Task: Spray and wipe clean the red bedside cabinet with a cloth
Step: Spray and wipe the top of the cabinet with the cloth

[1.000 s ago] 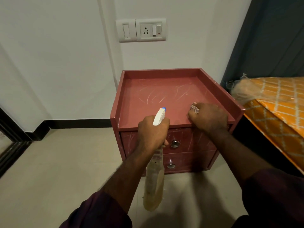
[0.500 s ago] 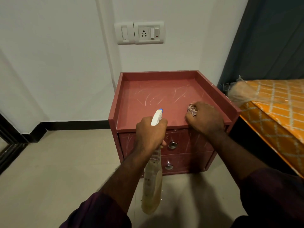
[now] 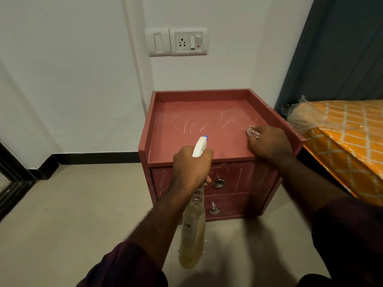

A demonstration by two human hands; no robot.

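The red bedside cabinet [image 3: 199,121] stands against the white wall, its rimmed top streaked with pale marks and its two drawer fronts smeared too. My left hand [image 3: 190,168] grips a spray bottle [image 3: 192,230] of yellowish liquid in front of the cabinet, its white nozzle pointing over the top. My right hand [image 3: 269,141] presses a striped cloth [image 3: 251,131] onto the near right part of the top; most of the cloth is hidden under the hand.
A bed with an orange patterned cover [image 3: 348,137] stands close on the right, with a clear plastic bag [image 3: 304,117] at its corner. A dark curtain [image 3: 335,48] hangs behind it. A switch and socket plate [image 3: 178,42] is on the wall. Tiled floor [image 3: 72,204] lies to the left.
The view has shifted slightly down and right. My right hand with the cloth has slid a little toward the right rim. The spray bottle stays held in about the same place.
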